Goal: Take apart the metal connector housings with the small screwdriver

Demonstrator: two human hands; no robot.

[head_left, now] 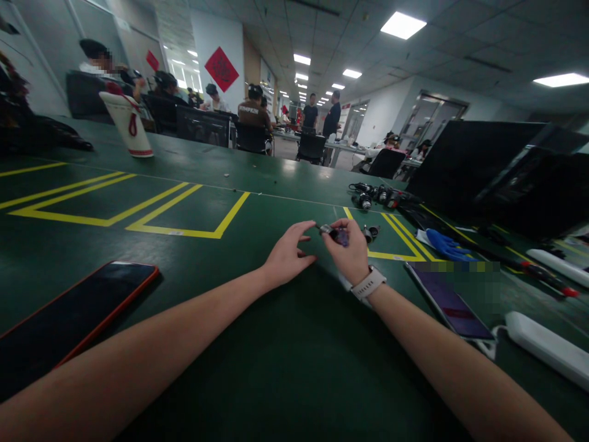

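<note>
My right hand (350,248), with a light watch strap at its wrist, is closed around a small dark and silvery metal part (326,229). Something purple shows between its fingers, too small to make out. Just left of the part, my left hand (289,252) has its thumb and fingers apart. Its index fingertip comes close to the part; whether they touch I cannot tell. Beyond the right hand, small dark round parts (370,233) lie on the green table (294,368) by yellow tape.
A phone in an orange case (87,307) lies left, another phone (453,301) right. Farther right are a blue glove (446,244), a screwdriver (550,278) and a white power strip (547,344). Dark metal parts (375,195) and a black monitor (478,166) stand behind; people sit beyond.
</note>
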